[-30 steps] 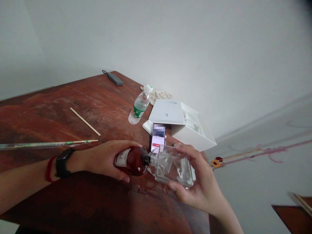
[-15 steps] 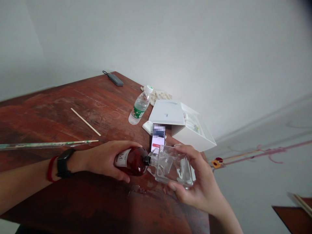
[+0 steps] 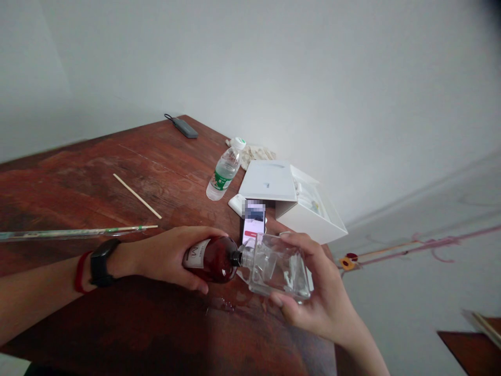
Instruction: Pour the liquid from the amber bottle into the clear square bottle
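Observation:
My left hand [image 3: 180,256] is wrapped round a dark red bottle [image 3: 215,261] with a pale label and a black neck. The bottle lies tilted, its neck pointing right. In my right hand [image 3: 313,292] is a clear square bottle [image 3: 277,269], gripped between thumb and fingers. Its mouth faces left and meets the black neck of the red bottle; whether liquid passes between them I cannot tell. Under the bottles, a small wet patch [image 3: 223,303] glistens on the wooden table [image 3: 156,324].
Beyond my hands lies a lit phone [image 3: 253,227] beside an open white box [image 3: 268,180]. A water bottle [image 3: 225,172] stands upright behind. Left are a wooden stick [image 3: 136,196] and a wrapped stick [image 3: 78,232]. A grey device [image 3: 185,128] rests near the far corner, by the wall.

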Demonstrator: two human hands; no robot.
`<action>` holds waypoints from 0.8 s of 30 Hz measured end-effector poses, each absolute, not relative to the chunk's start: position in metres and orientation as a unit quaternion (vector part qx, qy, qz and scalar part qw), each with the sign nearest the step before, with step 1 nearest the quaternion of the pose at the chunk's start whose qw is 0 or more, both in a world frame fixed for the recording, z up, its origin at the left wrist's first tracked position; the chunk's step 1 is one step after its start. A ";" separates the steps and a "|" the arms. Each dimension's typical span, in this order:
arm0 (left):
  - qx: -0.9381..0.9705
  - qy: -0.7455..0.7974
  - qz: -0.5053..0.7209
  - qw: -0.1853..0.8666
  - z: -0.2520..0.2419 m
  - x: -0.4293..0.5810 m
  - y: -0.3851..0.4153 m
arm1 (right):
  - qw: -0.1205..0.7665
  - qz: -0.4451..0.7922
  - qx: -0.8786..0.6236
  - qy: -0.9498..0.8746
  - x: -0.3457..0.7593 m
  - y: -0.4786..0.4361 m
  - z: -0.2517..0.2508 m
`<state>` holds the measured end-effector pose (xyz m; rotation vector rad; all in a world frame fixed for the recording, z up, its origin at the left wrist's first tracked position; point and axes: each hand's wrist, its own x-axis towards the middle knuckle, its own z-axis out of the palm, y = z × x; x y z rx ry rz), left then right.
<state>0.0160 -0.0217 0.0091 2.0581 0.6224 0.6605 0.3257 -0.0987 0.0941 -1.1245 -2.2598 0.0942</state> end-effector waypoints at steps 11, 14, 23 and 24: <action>0.826 0.244 0.266 0.433 0.009 0.016 -0.022 | 0.306 0.045 -0.423 -0.852 0.326 -0.099 0.094; 0.827 0.240 0.266 0.433 0.009 0.016 -0.022 | 0.307 0.043 -0.425 -0.850 0.326 -0.099 0.094; 0.831 0.243 0.263 0.426 0.011 0.016 -0.022 | 0.304 0.038 -0.424 -0.852 0.327 -0.097 0.093; 0.830 0.244 0.265 0.426 0.011 0.016 -0.022 | 0.303 0.038 -0.425 -0.852 0.327 -0.097 0.093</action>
